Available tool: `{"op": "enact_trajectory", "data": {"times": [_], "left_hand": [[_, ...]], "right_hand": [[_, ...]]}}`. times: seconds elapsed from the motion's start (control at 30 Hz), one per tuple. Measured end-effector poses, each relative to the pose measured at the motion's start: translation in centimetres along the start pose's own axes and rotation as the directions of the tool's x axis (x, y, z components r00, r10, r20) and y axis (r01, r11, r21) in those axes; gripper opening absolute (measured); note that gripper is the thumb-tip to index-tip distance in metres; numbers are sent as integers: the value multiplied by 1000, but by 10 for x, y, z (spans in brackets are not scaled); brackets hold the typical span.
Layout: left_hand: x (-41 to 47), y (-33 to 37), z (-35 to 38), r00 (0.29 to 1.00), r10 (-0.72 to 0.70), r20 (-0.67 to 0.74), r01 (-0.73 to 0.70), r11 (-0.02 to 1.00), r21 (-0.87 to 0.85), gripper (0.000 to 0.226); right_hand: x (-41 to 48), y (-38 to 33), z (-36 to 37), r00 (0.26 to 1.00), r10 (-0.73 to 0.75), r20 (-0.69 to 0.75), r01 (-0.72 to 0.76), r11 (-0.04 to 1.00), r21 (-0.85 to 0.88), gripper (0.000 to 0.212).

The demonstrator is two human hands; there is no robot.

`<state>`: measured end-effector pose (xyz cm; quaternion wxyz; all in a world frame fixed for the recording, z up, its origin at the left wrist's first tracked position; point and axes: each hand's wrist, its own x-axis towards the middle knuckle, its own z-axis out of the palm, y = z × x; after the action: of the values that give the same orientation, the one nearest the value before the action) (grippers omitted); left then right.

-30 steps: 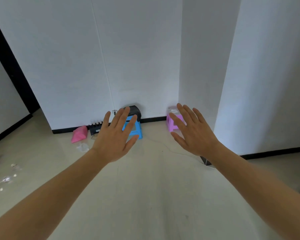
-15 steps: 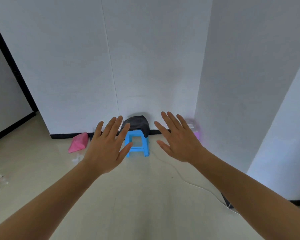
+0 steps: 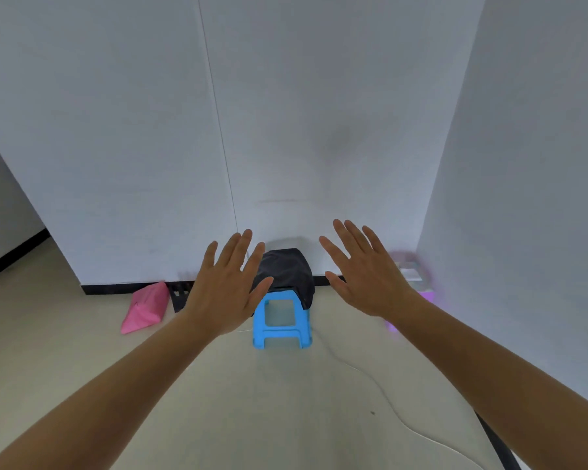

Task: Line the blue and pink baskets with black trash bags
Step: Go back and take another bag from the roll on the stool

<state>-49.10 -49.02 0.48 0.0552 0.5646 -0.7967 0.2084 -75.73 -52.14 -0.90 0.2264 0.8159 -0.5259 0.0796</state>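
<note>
While both your hands, left hand and right hand, hang spread and empty, the black bag lies beyond, between them, nearer your left.

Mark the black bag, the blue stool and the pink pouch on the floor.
black bag (image 3: 284,271), head view, middle of its front face
blue stool (image 3: 258,325), head view, left leg
pink pouch (image 3: 146,308), head view, middle of its side

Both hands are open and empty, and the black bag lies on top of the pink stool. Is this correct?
Not quite. In the head view both the left hand and right hand are open and empty, but the black bag lies on top of the blue stool, not a pink one.
</note>
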Motion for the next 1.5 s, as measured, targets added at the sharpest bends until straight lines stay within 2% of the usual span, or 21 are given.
{"op": "enact_trajectory", "data": {"times": [0.2,0.4,0.53,0.77,0.93,1.03,1.17,1.33,1.43,1.5], "left_hand": [[159,-33,109,1000,23,6,-23,1000,-13,69],[312,-90,197,991,12,131,-18,999,47,75],[375,-136,255,976,-51,213,51,999,5,73],[445,-190,404,950,-20,313,38,998,-53,67],[491,-213,521,896,45,443,29,987,-160,59],[502,-214,585,843,93,530,14,981,-194,54],[497,-200,671,760,117,640,79,960,-269,49],[472,-165,780,672,91,735,217,925,-313,46],[454,-139,832,653,18,757,336,889,-311,42],[442,-125,861,664,11,747,339,887,-314,40]], "right_hand": [[135,54,121,999,46,20,-46,998,32,67],[277,107,237,989,62,133,-70,996,56,70],[371,122,303,971,83,223,-104,991,84,70],[477,99,432,934,92,346,-140,983,118,66],[505,64,530,855,144,498,-250,956,153,63],[510,46,586,792,124,597,-278,945,172,59],[500,21,663,693,105,713,-362,907,217,60],[474,-18,759,600,181,779,-523,825,212,66],[452,-39,807,577,254,777,-600,776,192,62],[436,-49,837,567,245,786,-594,783,185,57]]}}
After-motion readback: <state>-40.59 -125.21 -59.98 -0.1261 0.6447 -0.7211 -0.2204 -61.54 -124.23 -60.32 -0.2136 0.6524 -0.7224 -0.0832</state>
